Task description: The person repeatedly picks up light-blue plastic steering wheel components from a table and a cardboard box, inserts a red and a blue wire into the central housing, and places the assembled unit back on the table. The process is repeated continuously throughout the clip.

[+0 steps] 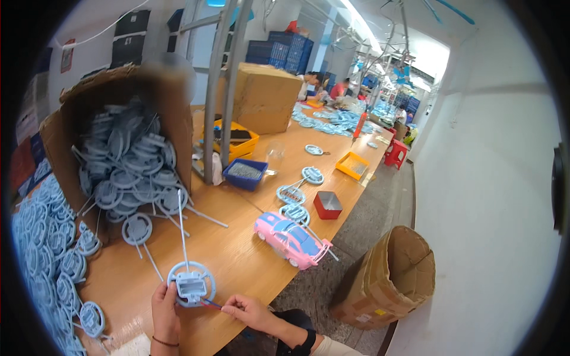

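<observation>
My left hand is closed on the rim of a light-blue plastic ring part, shaped like a steering wheel with a boxy recess in its middle and a long thin rod pointing away from me. Thin red and dark wires come out at the part's lower right. My right hand pinches their ends, with thumb and fingers together. A similar blue part lies beyond my left hand. A pink toy car with blue windows stands on the table to the right of the held part.
A carton on its side spills blue parts; more pile up at the left. Blue and yellow trays and a red box stand on the table. An open carton stands on the floor. People work farther along.
</observation>
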A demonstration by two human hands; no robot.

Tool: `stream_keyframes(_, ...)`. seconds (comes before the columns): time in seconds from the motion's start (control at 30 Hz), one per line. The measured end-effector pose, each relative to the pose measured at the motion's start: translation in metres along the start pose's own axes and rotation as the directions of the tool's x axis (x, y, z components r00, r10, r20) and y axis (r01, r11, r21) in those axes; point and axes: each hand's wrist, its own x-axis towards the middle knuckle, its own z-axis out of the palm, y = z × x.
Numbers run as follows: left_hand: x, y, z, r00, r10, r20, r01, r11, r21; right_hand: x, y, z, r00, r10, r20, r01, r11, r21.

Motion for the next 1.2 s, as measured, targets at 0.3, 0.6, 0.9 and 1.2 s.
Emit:
stream_keyframes(0.3,0.001,-0.001,-0.003,0.999,-0.048,0.006,0.048,0.999,0.009,0.002,-0.022,-0.001,0.990,-0.006,-0.142,-0.026,0.975,-0.222)
stream_keyframes(0.6,-0.003,-0.007,0.000,0.998,-0.008,0.056,0.006,1.000,0.030,0.017,-0.042,-0.008,0.991,-0.070,-0.118,0.006,0.881,-0.472)
stream_keyframes(0.9,-0.001,-0.010,0.000,0.993,-0.054,0.101,0.056,0.998,-0.018,0.024,-0.044,-0.002,0.991,-0.109,-0.082,0.059,0.883,-0.466)
stream_keyframes(1.2,-0.003,-0.005,-0.001,0.971,-0.103,0.214,0.126,0.987,-0.097,0.021,-0.052,-0.008,0.995,-0.093,-0.033,0.075,0.929,-0.362)
